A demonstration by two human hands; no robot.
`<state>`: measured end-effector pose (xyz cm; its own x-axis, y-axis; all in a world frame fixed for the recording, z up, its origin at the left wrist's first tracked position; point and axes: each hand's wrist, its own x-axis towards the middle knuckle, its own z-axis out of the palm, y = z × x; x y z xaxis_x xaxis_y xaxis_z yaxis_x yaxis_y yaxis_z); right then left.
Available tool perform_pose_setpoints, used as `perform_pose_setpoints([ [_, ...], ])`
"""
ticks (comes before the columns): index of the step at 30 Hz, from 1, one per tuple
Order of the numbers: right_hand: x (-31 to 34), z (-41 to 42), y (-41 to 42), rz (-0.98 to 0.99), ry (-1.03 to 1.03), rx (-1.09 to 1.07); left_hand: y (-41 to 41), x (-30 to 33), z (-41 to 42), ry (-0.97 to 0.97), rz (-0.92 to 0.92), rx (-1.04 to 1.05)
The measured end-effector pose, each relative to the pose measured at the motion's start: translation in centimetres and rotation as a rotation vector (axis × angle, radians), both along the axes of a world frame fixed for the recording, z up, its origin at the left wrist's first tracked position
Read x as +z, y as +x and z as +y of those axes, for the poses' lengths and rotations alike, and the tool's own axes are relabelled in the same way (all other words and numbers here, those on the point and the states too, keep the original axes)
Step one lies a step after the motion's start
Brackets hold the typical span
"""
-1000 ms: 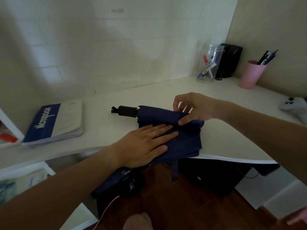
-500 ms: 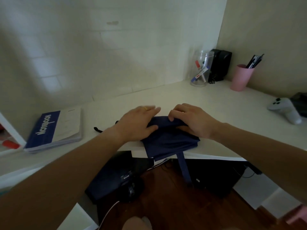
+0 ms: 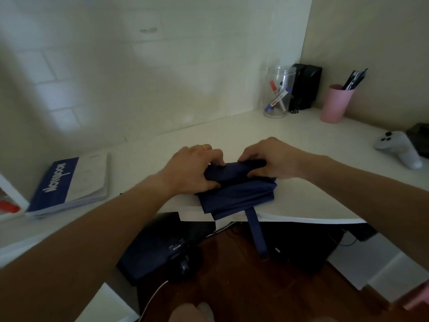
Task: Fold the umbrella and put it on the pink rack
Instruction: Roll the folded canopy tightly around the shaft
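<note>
The navy blue umbrella (image 3: 239, 194) lies collapsed on the white desk (image 3: 301, 145) at its front edge, its fabric bunched in folds. Its closing strap (image 3: 256, 233) hangs down over the desk edge. My left hand (image 3: 192, 168) grips the left part of the fabric, thumb underneath and fingers curled over the top. My right hand (image 3: 274, 159) grips the upper right fold, fingers curled round it. The umbrella's handle is hidden under my left hand. At the bottom right corner a pink object (image 3: 417, 298) shows only as an edge.
A blue and white notebook (image 3: 69, 184) lies at the left. At the back right stand a clear jar of markers (image 3: 277, 94), a black box (image 3: 305, 86) and a pink pen cup (image 3: 336, 103). A white game controller (image 3: 399, 147) lies at the right. A dark bag (image 3: 160, 247) sits below the desk.
Both hands went from flat and pinching on the spread fabric to gripping it together. The fabric is rolled tighter, and the black handle seen a second ago is now covered.
</note>
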<state>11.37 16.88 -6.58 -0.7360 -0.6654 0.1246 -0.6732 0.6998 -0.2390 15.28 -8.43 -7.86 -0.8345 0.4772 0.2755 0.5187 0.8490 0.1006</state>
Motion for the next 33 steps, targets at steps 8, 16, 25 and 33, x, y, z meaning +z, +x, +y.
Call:
perform_pose_setpoints([
  [8,-2.4,1.1,1.8,0.272,-0.129,0.064,0.4,-0.4,0.4,-0.055,0.043,0.031],
  [16,0.1,2.5,1.5,-0.204,-0.261,-0.020,1.0,-1.3,1.7,-0.042,0.250,-0.068],
  [25,-1.4,3.4,2.7,-0.147,-0.320,-0.039,1.9,-1.0,1.7,0.167,-0.058,-0.039],
  [33,-2.0,3.2,4.4,0.095,-0.212,-0.079,2.6,0.1,2.8,0.191,-0.184,0.030],
])
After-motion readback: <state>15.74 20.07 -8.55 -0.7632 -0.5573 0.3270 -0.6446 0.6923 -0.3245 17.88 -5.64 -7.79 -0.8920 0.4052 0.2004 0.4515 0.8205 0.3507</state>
